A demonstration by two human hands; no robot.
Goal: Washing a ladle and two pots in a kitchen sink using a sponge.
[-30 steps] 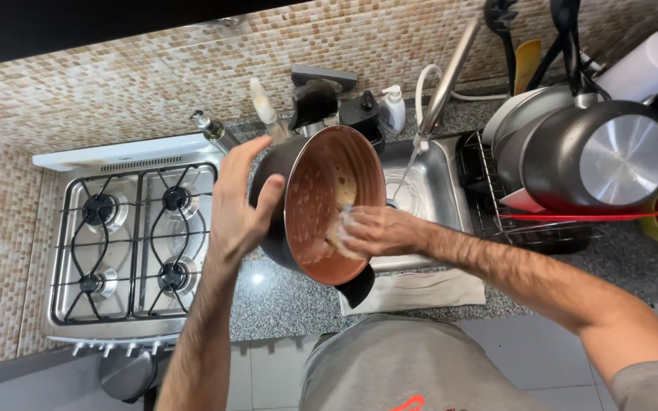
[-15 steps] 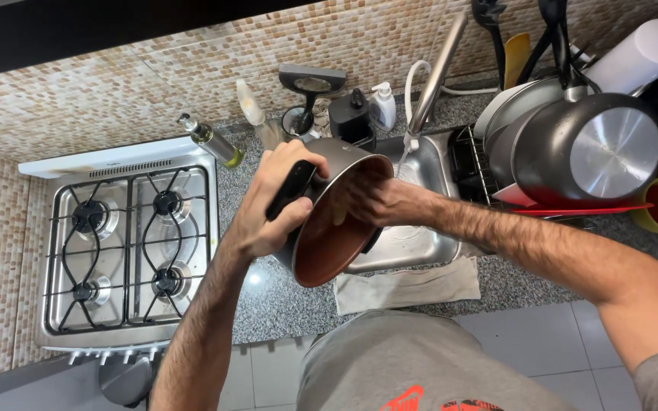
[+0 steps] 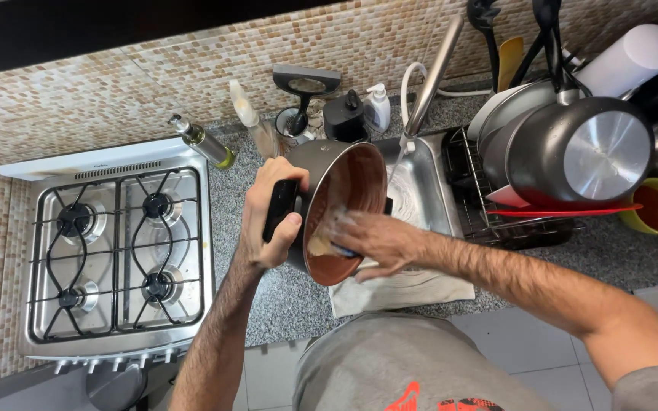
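A big silver gas stove with four black burners sits on the left. Next to it runs a speckled grey stone counter, and a shiny steel sink is set into it. On the right, a black wire drying rack holds a large dark grey pan with a round silver bottom (more pans and lids are stacked behind it).

Over the near edge of the sink is a round dark grey pot with a reddish-brown inside. It is tipped on its side, so its open mouth faces right and down. The left hand is closed tight around the pot's black handle and holds the pot up in the air. The right hand reaches into the pot, with its fingers pressed on a soapy yellow sponge against the inside wall.

A pale cloth lies on the counter under the pot. A small green glass bottle with a metal spout lies behind the stove.
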